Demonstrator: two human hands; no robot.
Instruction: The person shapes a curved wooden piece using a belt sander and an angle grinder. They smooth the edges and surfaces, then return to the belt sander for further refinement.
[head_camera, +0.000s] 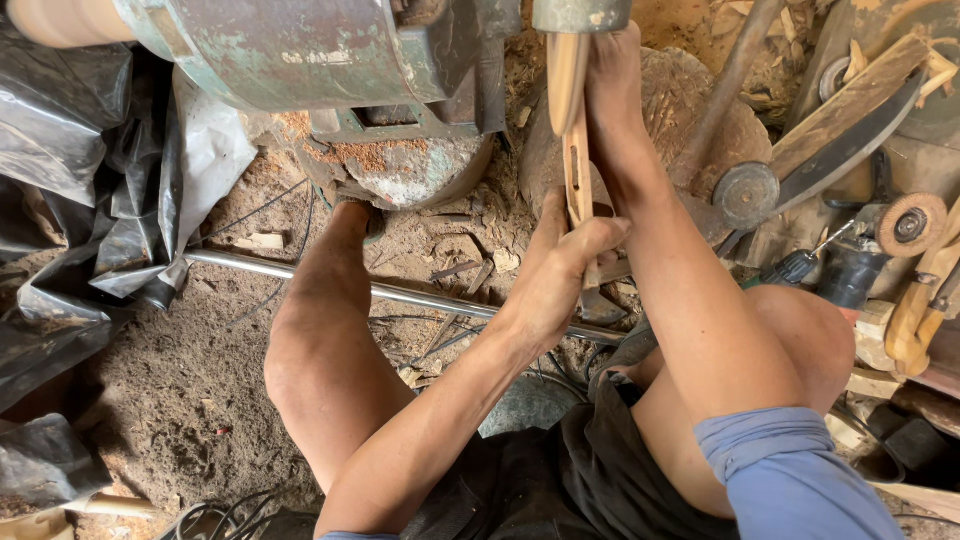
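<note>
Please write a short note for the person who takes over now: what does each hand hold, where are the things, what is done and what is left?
Left hand: closed around the lower part of the wooden handle, which stands nearly upright.
Right hand: gripping the same handle higher up, just under the grey metal head.
Things: wooden block behind the handle; metal pipe lying across the dirt floor under the legs; green machine top left.
Done: the head sits on the handle's top end.
Left: whether it is seated tight cannot be told.
</note>
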